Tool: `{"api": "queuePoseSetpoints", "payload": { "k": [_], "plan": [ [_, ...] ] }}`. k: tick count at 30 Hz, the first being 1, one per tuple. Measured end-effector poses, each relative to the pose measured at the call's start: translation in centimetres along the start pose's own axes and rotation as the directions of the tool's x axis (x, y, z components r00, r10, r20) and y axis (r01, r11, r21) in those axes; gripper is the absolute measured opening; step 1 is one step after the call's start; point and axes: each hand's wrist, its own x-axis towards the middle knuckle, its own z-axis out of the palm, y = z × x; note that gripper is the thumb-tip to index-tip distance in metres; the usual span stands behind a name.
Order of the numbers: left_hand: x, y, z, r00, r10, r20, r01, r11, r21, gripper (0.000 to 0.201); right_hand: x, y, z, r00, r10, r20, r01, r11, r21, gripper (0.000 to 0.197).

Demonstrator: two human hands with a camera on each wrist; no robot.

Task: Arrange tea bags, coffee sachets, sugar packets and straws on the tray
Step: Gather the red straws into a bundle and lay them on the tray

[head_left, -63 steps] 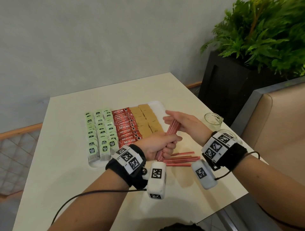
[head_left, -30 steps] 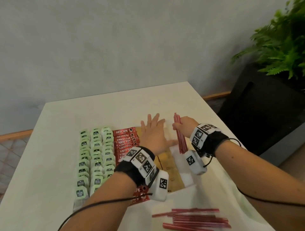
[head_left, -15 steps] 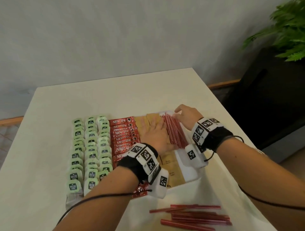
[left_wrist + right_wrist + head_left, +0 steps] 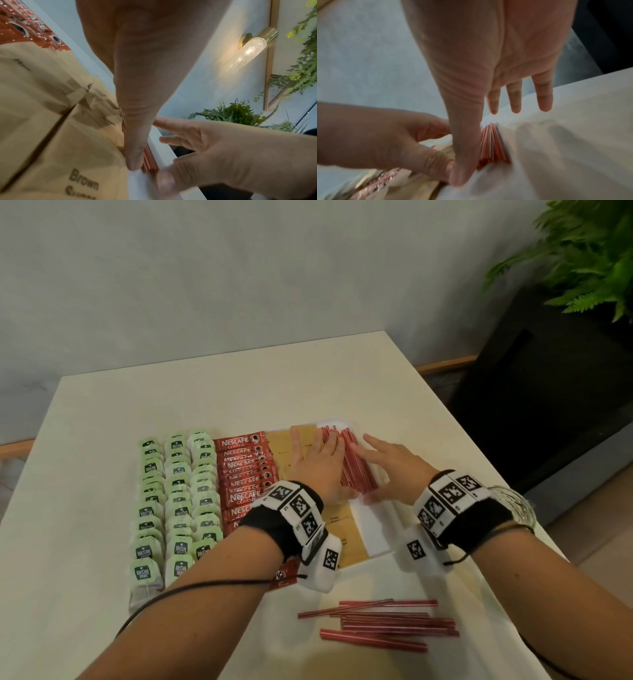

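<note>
A white tray [image 4: 375, 534] holds rows of green tea bags [image 4: 178, 505], red coffee sachets [image 4: 245, 474], brown sugar packets [image 4: 346, 529] and, at its right end, a bundle of red straws [image 4: 356, 470]. My left hand [image 4: 320, 469] lies flat with straight fingers on the bundle's left side and on the sugar packets. My right hand [image 4: 390, 467] lies flat against the bundle's right side, fingers straight. In the right wrist view the straws [image 4: 491, 143] sit between both thumbs. The left wrist view shows the straws [image 4: 149, 161] beside the sugar packets [image 4: 51, 135].
More loose red straws [image 4: 383, 623] lie on the white table [image 4: 85, 628] in front of the tray. A clear glass [image 4: 510, 505] stands behind my right wrist near the table's right edge. A black planter with a fern [image 4: 575, 268] stands at the far right.
The straw bundle went from my grip down onto the tray's right end. Both hands have flattened out and now press its two sides.
</note>
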Motion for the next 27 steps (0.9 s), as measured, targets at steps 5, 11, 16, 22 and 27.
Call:
{"api": "queuePoseSetpoints", "payload": {
  "k": [5,11,16,22,27],
  "plan": [
    [0.6,-0.1,-0.2,0.999,-0.038,0.011,0.038,0.999,0.012,0.103,1.5,0.5,0.6,0.997,0.002,0.078,0.005,0.996,-0.086,0.092],
    [0.9,-0.2,-0.8,0.998,-0.055,0.023,0.055,0.998,0.018,0.111,1.4,-0.4,-0.4,0.999,0.023,0.040,-0.027,0.996,0.088,0.128],
    [1.1,-0.4,-1.4,0.997,-0.073,0.020,0.072,0.997,0.042,0.110,2.3,-1.1,-0.5,0.997,0.056,-0.046,-0.058,0.997,-0.056,0.118],
    [1.2,0.0,-1.6,0.998,-0.055,0.042,0.053,0.998,0.028,0.119,1.9,-0.1,-1.4,0.992,0.037,0.118,-0.035,0.999,-0.019,0.137],
    [1.5,-0.4,-1.4,0.991,-0.121,0.048,0.122,0.992,-0.018,0.128,2.1,0.0,-1.1,0.999,0.036,0.038,-0.033,0.996,-0.084,0.110]
  ]
}}
